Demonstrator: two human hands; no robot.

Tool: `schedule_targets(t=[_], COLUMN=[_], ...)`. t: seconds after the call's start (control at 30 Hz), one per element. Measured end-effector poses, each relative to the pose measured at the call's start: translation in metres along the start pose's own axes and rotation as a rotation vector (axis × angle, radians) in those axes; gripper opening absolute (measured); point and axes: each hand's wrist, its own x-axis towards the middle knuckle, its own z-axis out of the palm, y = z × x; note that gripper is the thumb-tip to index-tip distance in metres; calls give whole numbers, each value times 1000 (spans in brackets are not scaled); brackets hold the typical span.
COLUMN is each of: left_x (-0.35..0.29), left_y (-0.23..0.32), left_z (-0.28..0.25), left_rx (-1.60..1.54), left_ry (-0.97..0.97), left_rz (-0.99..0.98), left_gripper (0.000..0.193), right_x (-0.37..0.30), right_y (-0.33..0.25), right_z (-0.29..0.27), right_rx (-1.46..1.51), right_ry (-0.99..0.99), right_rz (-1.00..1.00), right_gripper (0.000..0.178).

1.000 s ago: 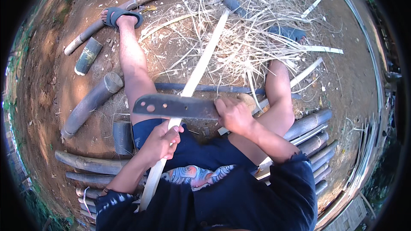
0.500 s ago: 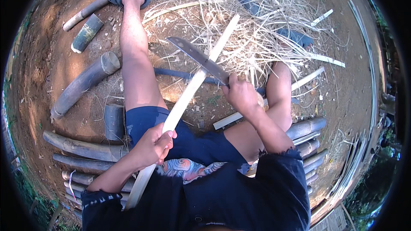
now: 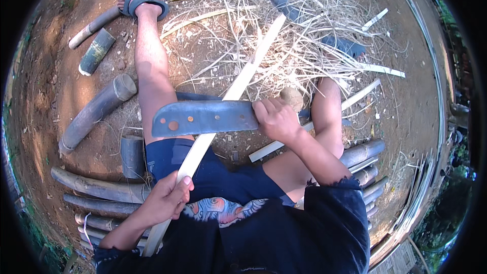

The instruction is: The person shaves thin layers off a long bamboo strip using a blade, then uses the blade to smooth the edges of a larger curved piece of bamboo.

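Observation:
A long pale bamboo strip (image 3: 241, 82) slants from beside my left hip up toward the far middle. My left hand (image 3: 168, 195) is closed round its lower part, thumb on top. In my right hand (image 3: 277, 117) is a machete (image 3: 205, 117) with a broad dark blade pierced by several round holes; its rounded wooden butt (image 3: 291, 98) shows beyond my fist. The blade lies across the strip, broad face up, its tip pointing left over my left thigh. Whether its edge touches the strip I cannot tell.
A heap of thin bamboo shavings (image 3: 304, 35) covers the ground ahead, around my right foot. Cut bamboo pieces (image 3: 96, 114) lie at the left. Bamboo poles (image 3: 101, 182) are stacked beside me on both sides. Long split strips (image 3: 416, 198) lie at the far right.
The machete has come nearer along the strip and turned, its blade now broad face up and level instead of slanting away. My left hand has shifted slightly nearer and left with the strip.

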Motion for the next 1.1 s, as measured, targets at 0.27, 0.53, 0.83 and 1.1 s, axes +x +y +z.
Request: schedule_targets(t=[0.27, 0.53, 0.83, 1.1], left_x=[-11, -26, -49, -20], left_y=[-38, -43, -64, -47], left_z=[-14, -24, -39, -32], left_rx=[81, 186, 138, -103], left_ry=[-8, -34, 8, 95], left_rz=[-27, -34, -68, -28], left_gripper=[37, 38, 35, 35], right_x=[-12, -16, -15, -34], right_y=[95, 190, 223, 222], right_z=[17, -3, 11, -11], right_rx=[-75, -136, -193, -133], right_ry=[-123, -244, -177, 72], right_rz=[636, 917, 962, 1153], right_gripper=[26, 28, 32, 43])
